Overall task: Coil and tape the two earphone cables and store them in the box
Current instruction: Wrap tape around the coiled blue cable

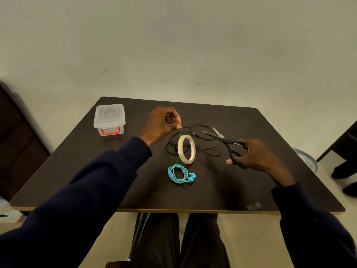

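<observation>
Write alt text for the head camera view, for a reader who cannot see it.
A person's right hand grips black scissors while the left hand curls above a loose black earphone cable on a dark table. A tape roll stands on edge between them, coiled blue earphones lie nearer, and a lidded clear box sits far left.

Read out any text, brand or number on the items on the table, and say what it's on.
Tape roll: red print on the inner core, too blurred to read.
Scissors: pale mark on the black handle, too small to read.
Box: no label or text visible.
</observation>
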`<state>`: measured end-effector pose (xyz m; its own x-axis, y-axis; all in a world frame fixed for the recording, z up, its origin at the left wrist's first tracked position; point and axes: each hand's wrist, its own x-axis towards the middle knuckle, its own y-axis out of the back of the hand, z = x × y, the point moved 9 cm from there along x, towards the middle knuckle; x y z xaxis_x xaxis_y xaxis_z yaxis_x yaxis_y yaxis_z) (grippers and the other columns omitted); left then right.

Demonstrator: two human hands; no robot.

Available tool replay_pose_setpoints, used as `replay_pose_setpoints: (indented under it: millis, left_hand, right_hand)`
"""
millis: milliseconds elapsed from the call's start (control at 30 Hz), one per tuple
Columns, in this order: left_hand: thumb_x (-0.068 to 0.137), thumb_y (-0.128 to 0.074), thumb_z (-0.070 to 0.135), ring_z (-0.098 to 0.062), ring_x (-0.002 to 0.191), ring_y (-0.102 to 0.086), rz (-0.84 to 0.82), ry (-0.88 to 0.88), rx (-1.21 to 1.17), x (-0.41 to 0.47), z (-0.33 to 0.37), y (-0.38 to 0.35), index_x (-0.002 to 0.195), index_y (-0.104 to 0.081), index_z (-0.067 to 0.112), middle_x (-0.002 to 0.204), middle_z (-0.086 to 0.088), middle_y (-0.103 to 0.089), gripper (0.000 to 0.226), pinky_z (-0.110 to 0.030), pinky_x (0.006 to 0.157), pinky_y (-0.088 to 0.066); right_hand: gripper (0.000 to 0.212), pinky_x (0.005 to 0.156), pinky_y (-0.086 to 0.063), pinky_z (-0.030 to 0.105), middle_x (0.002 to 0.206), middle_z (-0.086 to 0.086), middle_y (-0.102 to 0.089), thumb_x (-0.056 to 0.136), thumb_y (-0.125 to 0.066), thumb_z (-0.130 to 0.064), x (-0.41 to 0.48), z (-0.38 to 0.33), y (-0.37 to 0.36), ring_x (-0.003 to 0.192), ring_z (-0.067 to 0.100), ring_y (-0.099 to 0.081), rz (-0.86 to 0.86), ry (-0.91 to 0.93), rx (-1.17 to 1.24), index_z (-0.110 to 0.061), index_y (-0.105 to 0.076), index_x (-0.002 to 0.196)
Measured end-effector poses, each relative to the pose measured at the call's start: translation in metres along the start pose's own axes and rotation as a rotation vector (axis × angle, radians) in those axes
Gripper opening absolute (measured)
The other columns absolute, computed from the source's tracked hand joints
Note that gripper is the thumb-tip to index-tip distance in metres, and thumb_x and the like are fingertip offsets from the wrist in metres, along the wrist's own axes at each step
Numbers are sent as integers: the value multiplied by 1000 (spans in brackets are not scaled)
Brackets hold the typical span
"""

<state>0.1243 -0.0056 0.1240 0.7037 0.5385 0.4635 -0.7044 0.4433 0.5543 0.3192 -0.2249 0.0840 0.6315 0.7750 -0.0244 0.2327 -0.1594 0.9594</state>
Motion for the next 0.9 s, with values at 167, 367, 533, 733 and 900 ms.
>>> replay_pose_setpoints:
  millis: [167, 367, 533, 733, 900]
  left_hand:
    - [80, -80, 10, 8, 71, -64, -5, -9, 8, 1, -1, -2, 86, -69, 13, 80, 9, -68, 13, -5, 70, -49]
    - [81, -78, 9, 3, 72, -65, -11, -13, 16, 2, 1, -3, 84, -67, 17, 80, 8, -68, 14, -6, 70, -49]
    - [82, -78, 5, 0, 71, -66, 21, 8, 15, -2, -6, 4, 84, -68, 11, 80, 3, -69, 11, -5, 67, -49]
    - [81, -78, 7, 2, 71, -65, 32, 15, 18, -3, -12, 11, 85, -69, 11, 80, 5, -69, 11, -5, 68, -49]
    - [82, -78, 7, -4, 75, -67, 31, 17, 8, -5, -11, 9, 85, -68, 13, 81, 5, -69, 12, -6, 69, -50]
  right_hand:
    - [94, 100, -49, 42, 138, 17, -59, 64, -87, -47, -20, -14, 4, 126, 30, -57, -62, 64, 182, -13, -49, 144]
    - [83, 85, -50, 23, 129, 8, -66, 68, -87, -45, -22, -55, 14, 108, 12, -64, -64, 230, 184, -25, -53, 142]
    - [82, 68, -47, 15, 127, 12, -67, 67, -87, -46, -9, -66, 22, 78, -2, -58, -75, 276, 117, -26, -55, 139]
    - [84, 73, -47, 19, 120, 10, -70, 63, -85, -51, -9, -64, 25, 83, -2, -59, -143, 327, 128, -30, -56, 138]
    - [82, 72, -49, 14, 113, 4, -72, 68, -85, -48, -6, -83, 10, 80, -1, -61, -136, 330, 85, -23, -56, 140]
